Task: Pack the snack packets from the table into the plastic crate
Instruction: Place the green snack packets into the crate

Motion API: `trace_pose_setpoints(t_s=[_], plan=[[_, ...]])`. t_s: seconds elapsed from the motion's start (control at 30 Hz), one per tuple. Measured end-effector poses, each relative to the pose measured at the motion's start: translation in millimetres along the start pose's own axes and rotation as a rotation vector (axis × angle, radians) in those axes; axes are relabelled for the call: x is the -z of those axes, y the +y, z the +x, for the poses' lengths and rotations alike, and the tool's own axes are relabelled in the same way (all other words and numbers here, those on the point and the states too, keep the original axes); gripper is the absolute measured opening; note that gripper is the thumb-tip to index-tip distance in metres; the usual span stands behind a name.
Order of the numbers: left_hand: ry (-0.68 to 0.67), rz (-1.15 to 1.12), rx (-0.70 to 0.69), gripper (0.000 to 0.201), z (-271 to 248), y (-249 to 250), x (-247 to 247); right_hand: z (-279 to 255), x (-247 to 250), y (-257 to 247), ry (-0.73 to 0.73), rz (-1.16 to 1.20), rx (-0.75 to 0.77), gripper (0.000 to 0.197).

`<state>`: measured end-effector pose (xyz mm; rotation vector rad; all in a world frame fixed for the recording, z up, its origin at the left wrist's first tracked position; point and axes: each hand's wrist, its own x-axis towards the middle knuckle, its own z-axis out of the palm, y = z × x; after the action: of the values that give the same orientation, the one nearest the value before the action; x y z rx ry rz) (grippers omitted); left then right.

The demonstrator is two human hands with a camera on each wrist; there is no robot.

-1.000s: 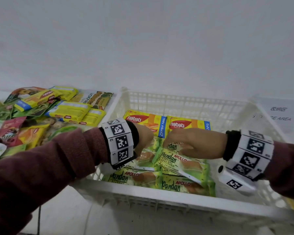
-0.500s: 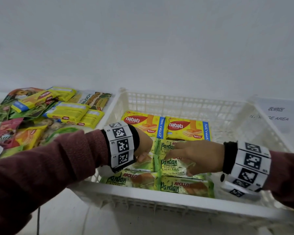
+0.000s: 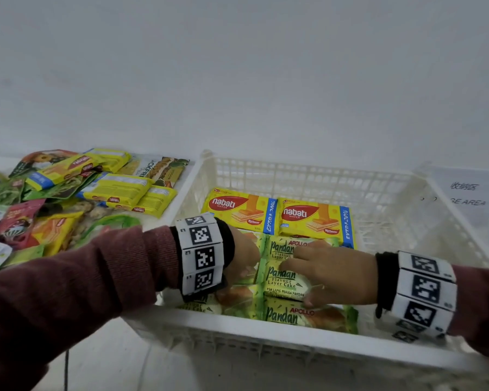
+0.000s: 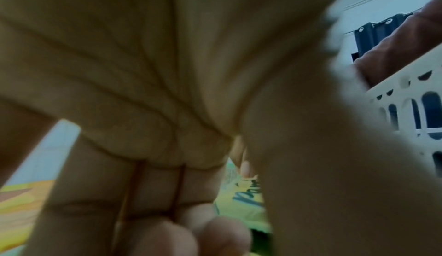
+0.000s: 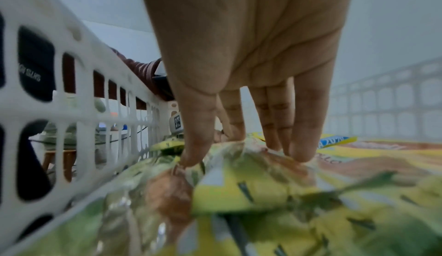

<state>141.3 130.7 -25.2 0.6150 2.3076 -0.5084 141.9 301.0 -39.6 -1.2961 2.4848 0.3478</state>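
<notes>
The Pandan cake packet [image 3: 284, 279] had been lowered flat into the plastic crate [image 3: 266, 333], just in front of the nabati wafers [image 3: 277, 214]; it was pinned under the right hand [image 3: 331, 273] with straight fingers, while the left hand [image 3: 242, 256] looked curled, its grip too blurred to tell. One more packed.

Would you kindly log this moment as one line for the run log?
stage: arranging in crate | right hand: fingertips pressing Pandan packet | left hand: on packets, grip unclear | table pile: unpacked

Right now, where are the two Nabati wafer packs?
In the head view, the Nabati packs lie flat, side by side, inside the crate toward its far wall, just beyond the Pandan cakes under both hands.
</notes>
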Motion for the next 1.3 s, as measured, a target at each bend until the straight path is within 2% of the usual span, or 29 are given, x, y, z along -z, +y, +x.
trace_pose_setpoints(t_s=[0.13, 0.23, 0.3, 0.37, 0.47, 0.57, 0.67, 0.73, 0.93, 0.97, 1.03, 1.1, 1.23, 1.3], plan=[[0.015, 0.031, -0.012, 0.04, 3, -3, 0, -8, 4, 5, -0.007, 0.068, -0.012, 0.069], [-0.003, 0.021, -0.017, 0.041, 5, -1, -1, -4, -1, 2, -0.03, 0.009, 0.016, 0.068], [-0.008, -0.106, -0.02, 0.044, 5, -6, 1, -3, -1, 3, -0.036, 0.031, 0.027, 0.068], [-0.025, -0.244, -0.03, 0.044, 3, -14, 7, -4, 5, 9, -0.035, 0.161, 0.006, 0.074], [0.108, -0.335, 0.0, 0.042, -1, -25, 15, -6, 13, 22, -0.004, 0.318, -0.066, 0.088], [0.191, -0.376, 0.051, 0.061, 0, -31, 15, -5, 9, 31, -0.079, 0.353, -0.148, 0.103], [0.079, -0.208, 0.089, 0.094, 5, -32, 7, -2, -2, 28, -0.212, 0.286, -0.221, 0.114], [0.04, -0.138, 0.096, 0.103, 8, -31, 2, -1, -8, 26, -0.266, 0.217, -0.241, 0.116], [0.019, -0.044, 0.127, 0.096, 7, -27, -1, -6, -6, 21, -0.303, 0.226, -0.258, 0.119], [0.027, -0.051, 0.122, 0.093, 4, -26, 1, -6, -6, 21, -0.32, 0.236, -0.244, 0.125], [0.061, -0.105, 0.109, 0.088, -2, -25, 5, -8, -2, 25, -0.346, 0.266, -0.198, 0.15], [0.106, -0.215, 0.097, 0.085, -5, -27, 9, -10, 3, 31, -0.323, 0.302, -0.183, 0.161], [0.285, -0.46, 0.066, 0.078, -14, -36, 17, -18, 19, 40, -0.25, 0.323, -0.147, 0.154], [0.399, -0.574, 0.046, 0.071, -24, -39, 24, -25, 34, 41, -0.209, 0.323, -0.088, 0.129]])
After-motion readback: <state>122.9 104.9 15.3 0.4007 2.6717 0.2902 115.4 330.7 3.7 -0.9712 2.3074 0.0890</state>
